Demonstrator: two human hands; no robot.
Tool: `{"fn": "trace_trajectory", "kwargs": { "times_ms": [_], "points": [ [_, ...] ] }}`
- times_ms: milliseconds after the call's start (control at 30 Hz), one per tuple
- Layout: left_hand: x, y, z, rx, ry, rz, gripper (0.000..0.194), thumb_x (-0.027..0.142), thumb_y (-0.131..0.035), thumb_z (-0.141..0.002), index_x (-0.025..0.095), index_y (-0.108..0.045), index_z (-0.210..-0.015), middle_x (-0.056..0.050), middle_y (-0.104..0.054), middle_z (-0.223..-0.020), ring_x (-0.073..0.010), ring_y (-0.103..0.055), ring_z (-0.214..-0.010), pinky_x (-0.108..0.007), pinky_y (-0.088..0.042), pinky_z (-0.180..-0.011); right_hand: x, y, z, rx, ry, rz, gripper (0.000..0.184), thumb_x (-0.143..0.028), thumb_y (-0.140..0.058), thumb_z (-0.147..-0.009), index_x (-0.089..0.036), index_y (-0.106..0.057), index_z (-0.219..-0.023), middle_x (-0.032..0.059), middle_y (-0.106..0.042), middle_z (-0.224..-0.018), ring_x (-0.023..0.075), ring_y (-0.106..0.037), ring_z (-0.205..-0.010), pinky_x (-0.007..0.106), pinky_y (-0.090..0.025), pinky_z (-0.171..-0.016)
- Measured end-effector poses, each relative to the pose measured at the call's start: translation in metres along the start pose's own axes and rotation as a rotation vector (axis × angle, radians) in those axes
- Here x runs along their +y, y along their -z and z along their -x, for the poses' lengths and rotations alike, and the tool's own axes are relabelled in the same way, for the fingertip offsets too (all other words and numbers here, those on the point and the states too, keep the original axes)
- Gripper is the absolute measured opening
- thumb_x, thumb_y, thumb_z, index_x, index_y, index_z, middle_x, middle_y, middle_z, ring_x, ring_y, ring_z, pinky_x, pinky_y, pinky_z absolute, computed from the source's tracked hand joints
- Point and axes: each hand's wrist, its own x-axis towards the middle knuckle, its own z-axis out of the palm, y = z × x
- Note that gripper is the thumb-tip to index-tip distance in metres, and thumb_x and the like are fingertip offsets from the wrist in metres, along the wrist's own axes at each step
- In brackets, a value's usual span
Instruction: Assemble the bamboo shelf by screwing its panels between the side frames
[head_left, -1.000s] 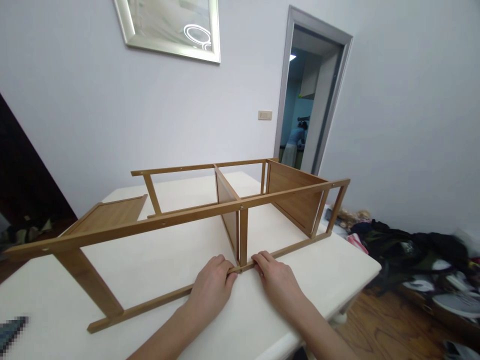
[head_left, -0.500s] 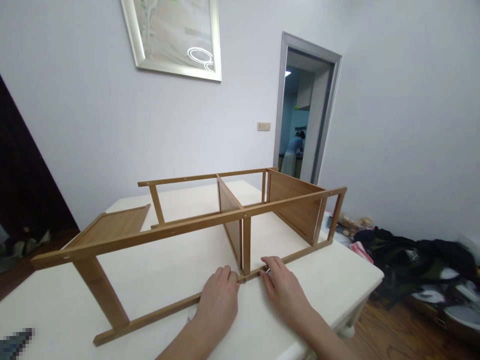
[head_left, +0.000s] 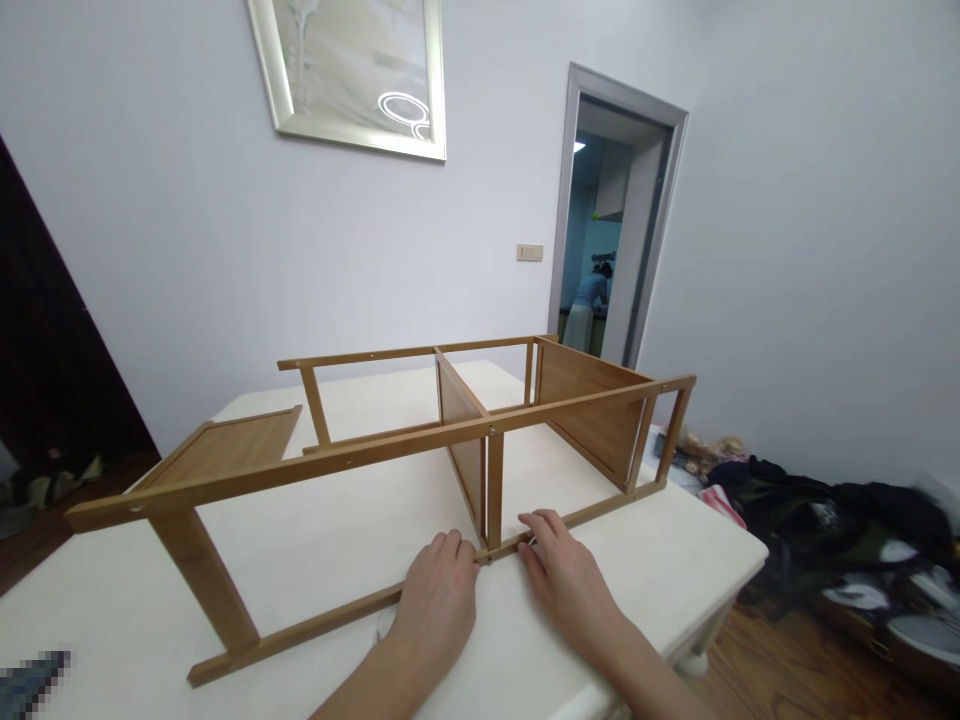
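Head view: a long, open shelf frame of brown wood (head_left: 465, 433) lies on its side across a white table with rounded corners (head_left: 622, 550), its near lower rail (head_left: 330, 619) close to the table's front edge. The left hand (head_left: 441, 595) is closed over that rail just left of the middle joint, its fingers curled and bunched together. The right hand (head_left: 562, 568) is at the same rail just right of the joint, fingers bent and slightly parted, thumb underneath; a small shiny bit shows by its fingertips, but whether they pinch it or the rail cannot be told. Between the hands, a small round metal fitting (head_left: 490, 561) sits in the rail at the joint. A brown rectangular wooden board (head_left: 465, 445) stands upright across the middle of the frame, and a wider brown wooden board (head_left: 589, 405) stands near its right end. At the left, beyond the near upper rail, a flat brown wooden panel (head_left: 229, 445) lies on the table. Behind, a silver-framed picture (head_left: 352, 85) hangs on the pale wall, and a person in light clothing (head_left: 587, 302) bends forward beyond the grey-framed doorway (head_left: 565, 205).
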Motion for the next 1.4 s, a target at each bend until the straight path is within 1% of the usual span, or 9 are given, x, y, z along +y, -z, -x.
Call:
{"fn": "trace_trajectory", "kwargs": {
  "times_ms": [200,300,433,533,733,867,1000,1200,1400],
  "points": [
    [0.002,0.004,0.000,-0.009,0.029,0.062,0.035,0.014,-0.031,-0.095,0.016,-0.066,-0.098,-0.010,-0.062,-0.099,-0.0246,-0.055,-0.096,-0.039,-0.042,-0.087,0.006,-0.001,-0.002,0.289,0.127,-0.192,0.027,-0.020,-0.036,-0.098,-0.019,-0.048,-0.121,0.0066,-0.059,-0.089,0.0185,-0.061,-0.079,0.034,-0.054,-0.071],
    [0.003,0.006,0.000,-0.015,0.047,0.107,0.035,0.015,-0.031,-0.094,0.016,-0.066,-0.098,-0.010,-0.063,-0.100,-0.0255,-0.055,-0.097,-0.039,-0.042,-0.087,0.009,-0.003,-0.004,0.325,0.174,-0.250,0.032,-0.018,-0.029,-0.099,-0.021,-0.046,-0.126,0.0054,-0.062,-0.085,0.0172,-0.063,-0.078,0.031,-0.055,-0.071],
    [0.001,0.008,-0.001,-0.006,0.072,0.174,0.033,0.022,-0.033,-0.095,0.017,-0.066,-0.096,-0.009,-0.064,-0.099,-0.0241,-0.056,-0.097,-0.037,-0.041,-0.087,0.009,-0.004,-0.005,0.324,0.055,-0.381,0.035,-0.023,-0.032,-0.100,-0.021,-0.036,-0.134,0.0068,-0.069,-0.095,0.0156,-0.069,-0.078,0.028,-0.057,-0.072],
    [-0.001,0.007,-0.003,-0.005,0.094,0.199,0.030,0.024,-0.036,-0.095,0.018,-0.065,-0.097,-0.009,-0.064,-0.100,-0.0228,-0.057,-0.097,-0.035,-0.041,-0.087,0.006,-0.002,-0.006,0.346,0.041,-0.456,0.025,-0.027,-0.038,-0.099,-0.022,-0.045,-0.122,0.0067,-0.072,-0.097,0.0163,-0.071,-0.082,0.027,-0.058,-0.074],
    [-0.001,0.008,-0.007,-0.081,0.102,0.121,0.031,0.015,-0.034,-0.092,0.018,-0.065,-0.094,-0.009,-0.065,-0.100,-0.0228,-0.058,-0.097,-0.034,-0.041,-0.086,-0.001,0.018,-0.018,0.497,0.218,-0.373,0.017,-0.020,-0.045,-0.096,-0.024,-0.059,-0.103,0.0067,-0.068,-0.096,0.0186,-0.067,-0.089,0.031,-0.056,-0.077],
    [0.001,0.011,-0.009,-0.110,0.119,0.051,0.029,0.013,-0.036,-0.089,0.017,-0.064,-0.095,-0.010,-0.065,-0.101,-0.0244,-0.058,-0.096,-0.036,-0.041,-0.084,-0.019,0.042,-0.034,0.659,0.285,-0.321,0.016,-0.016,-0.049,-0.093,-0.023,-0.064,-0.097,0.0076,-0.062,-0.090,0.0203,-0.063,-0.085,0.034,-0.054,-0.071],
    [0.000,0.014,-0.010,-0.130,0.147,0.000,0.029,0.013,-0.037,-0.086,0.016,-0.063,-0.098,-0.012,-0.065,-0.102,-0.0258,-0.059,-0.097,-0.038,-0.041,-0.084,-0.051,0.060,-0.044,0.683,0.435,-0.420,0.022,-0.007,-0.053,-0.090,-0.022,-0.062,-0.103,0.0054,-0.063,-0.087,0.0172,-0.062,-0.081,0.030,-0.054,-0.068],
    [-0.004,0.019,-0.010,-0.132,0.136,-0.063,0.031,0.015,-0.040,-0.080,0.013,-0.065,-0.098,-0.016,-0.067,-0.097,-0.0324,-0.061,-0.093,-0.047,-0.043,-0.082,-0.085,0.064,-0.052,0.714,0.556,-0.538,0.031,0.000,-0.058,-0.085,-0.022,-0.060,-0.107,0.0055,-0.068,-0.089,0.0167,-0.064,-0.083,0.030,-0.056,-0.070],
    [-0.004,0.025,-0.008,-0.166,0.141,-0.084,0.030,0.021,-0.047,-0.078,0.013,-0.068,-0.097,-0.016,-0.070,-0.096,-0.0315,-0.064,-0.093,-0.047,-0.042,-0.086,-0.091,0.060,-0.057,0.715,0.699,-0.428,0.037,-0.002,-0.055,-0.085,-0.022,-0.062,-0.116,0.0075,-0.068,-0.093,0.0182,-0.066,-0.084,0.031,-0.057,-0.068]
  ]
}}
